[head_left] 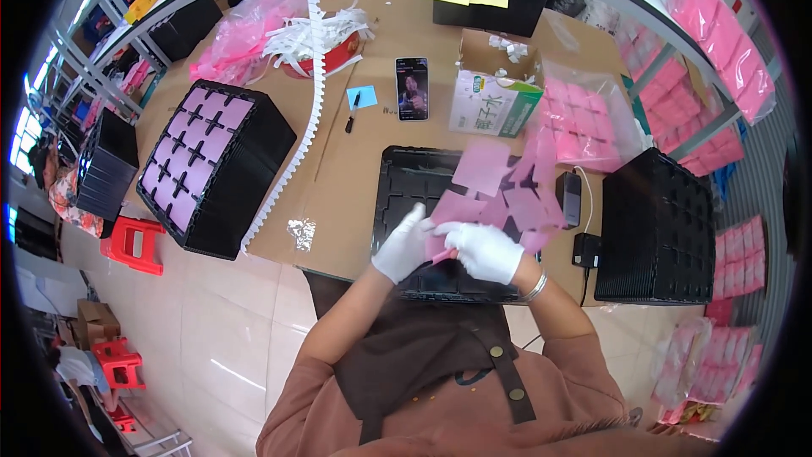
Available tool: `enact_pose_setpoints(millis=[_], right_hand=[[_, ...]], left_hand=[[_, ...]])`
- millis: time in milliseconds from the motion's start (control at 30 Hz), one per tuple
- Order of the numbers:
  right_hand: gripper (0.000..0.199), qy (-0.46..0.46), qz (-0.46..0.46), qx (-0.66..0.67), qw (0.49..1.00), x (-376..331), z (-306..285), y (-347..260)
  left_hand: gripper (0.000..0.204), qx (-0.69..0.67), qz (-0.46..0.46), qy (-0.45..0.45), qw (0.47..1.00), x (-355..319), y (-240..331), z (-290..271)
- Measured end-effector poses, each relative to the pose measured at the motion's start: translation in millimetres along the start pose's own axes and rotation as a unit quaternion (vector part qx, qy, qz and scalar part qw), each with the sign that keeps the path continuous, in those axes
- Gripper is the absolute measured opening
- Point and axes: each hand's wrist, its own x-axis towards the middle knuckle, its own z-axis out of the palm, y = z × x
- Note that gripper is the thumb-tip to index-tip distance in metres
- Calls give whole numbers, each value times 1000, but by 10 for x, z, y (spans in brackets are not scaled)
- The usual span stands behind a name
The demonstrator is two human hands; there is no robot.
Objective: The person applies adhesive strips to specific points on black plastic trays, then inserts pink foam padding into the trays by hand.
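Observation:
Both my hands wear white gloves and are raised over a black compartment tray (pixel 397 182) at the table's front edge. A thin pink die-cut sheet (pixel 484 167) with cross-shaped gaps hangs between them, tilted and folded over the tray's right part. My left hand (pixel 404 245) pinches its lower left edge. Close beside it, my right hand (pixel 486 252) has its fingers closed on the sheet's lower edge. The sheet hides much of the tray.
Left stands a stack of black trays (pixel 224 178) topped with pink; another black stack (pixel 655 228) stands right. Behind are a phone (pixel 413 89), a pen (pixel 352 114), a cardboard box (pixel 499 89), bagged pink sheets (pixel 584 123) and a red bowl (pixel 338 59) of white strips. A toothed white strip (pixel 316 76) crosses the view.

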Motion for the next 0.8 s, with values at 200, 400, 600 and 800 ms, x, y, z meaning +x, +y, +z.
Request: enact_pose_setpoints(millis=[200,400,600,800], right_hand=[[21,22,-15,67,997,-174,395,151],[18,166,120,224,953,-536,449,598],[14,527,362,-47,767,-1101,370,1064],[29,452,460,126,754,-1797,599,1572]], left_hand=[[22,226,109,313,916,1,117,-343],[55,339,35,313,886,2,107,-418],[67,677,58,296,672,134,-42,-255],[68,804,28,323,498,423,-80,-224]])
